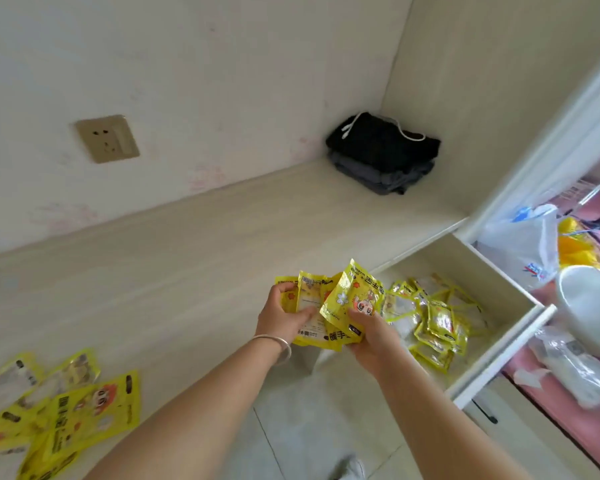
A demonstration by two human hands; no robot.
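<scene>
The fingers of the left hand (281,317) are curled round the near edge of a fanned bunch of yellow hand-warmer packets (329,306), the thumb lying over the bunch's left side. The right hand (371,337) grips the same bunch from below and to the right, its thumb pressed on the printed face of the front packet. The bunch is held up between the two hands, above the front edge of a pale wooden platform (187,254) and just left of an open drawer (499,351). A silver bangle (278,344) sits on the left wrist. Inside the drawer lies a loose heap of more yellow packets (433,320), just beside the right hand. Well apart, at the lower left, a second spread of yellow packets (59,410) lies flat on the platform. In the far corner of the platform a stack of folded dark clothes (381,154) rests against the walls, and a beige wall socket (107,138) is set in the wall to its left. Beyond the drawer stand a white plastic bag (523,247) and a white bowl (589,306).
</scene>
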